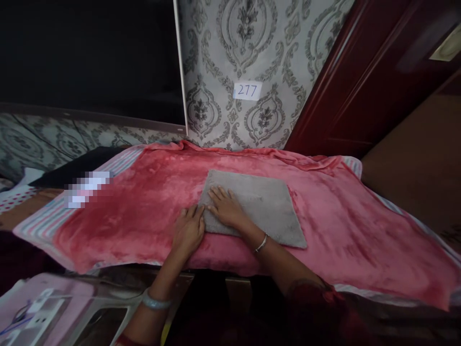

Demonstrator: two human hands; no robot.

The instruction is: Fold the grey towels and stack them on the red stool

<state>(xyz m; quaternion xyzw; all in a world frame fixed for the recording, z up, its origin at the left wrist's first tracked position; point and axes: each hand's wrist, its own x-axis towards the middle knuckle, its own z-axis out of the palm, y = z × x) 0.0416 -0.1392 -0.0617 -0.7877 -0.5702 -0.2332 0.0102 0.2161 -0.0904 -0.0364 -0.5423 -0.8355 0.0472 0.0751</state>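
A grey folded cloth (262, 204) lies flat on a pink-red plush blanket (144, 202) that covers a table. My right hand (226, 207) lies flat on the cloth's left part, fingers stretched out toward its far left corner. My left hand (188, 229) rests on the blanket just left of the cloth, its fingertips touching the cloth's left edge, fingers curled slightly. Each wrist wears a bangle.
A patterned wall with a white paper tag reading 277 (247, 90) stands behind. A dark screen (90, 53) fills the upper left. A dark red door (363, 77) is at right. A black object (77, 166) lies at the blanket's left. A pale pink appliance (54, 307) sits lower left.
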